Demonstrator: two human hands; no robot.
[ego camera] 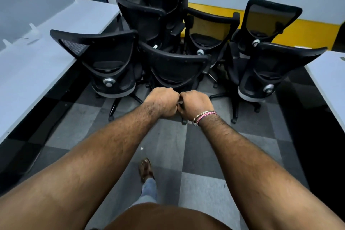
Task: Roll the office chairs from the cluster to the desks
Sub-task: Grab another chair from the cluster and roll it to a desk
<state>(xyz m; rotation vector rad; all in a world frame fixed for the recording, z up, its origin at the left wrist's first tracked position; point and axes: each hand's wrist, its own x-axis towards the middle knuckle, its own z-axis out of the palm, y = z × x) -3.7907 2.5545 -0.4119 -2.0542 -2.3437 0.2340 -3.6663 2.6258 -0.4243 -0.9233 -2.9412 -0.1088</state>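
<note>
Black mesh-back office chairs (175, 65), clustered between white desks (37, 58). Castored; likely roll easily on carpet tiles but bulky; take hold at backrest top rail. Left hand (164, 101), right hand (194, 103): fisted together, touching no chair.

An office: white desks (56, 46), clustered mesh swivel chairs (175, 67), checkered carpet tiles (168, 145).
</note>
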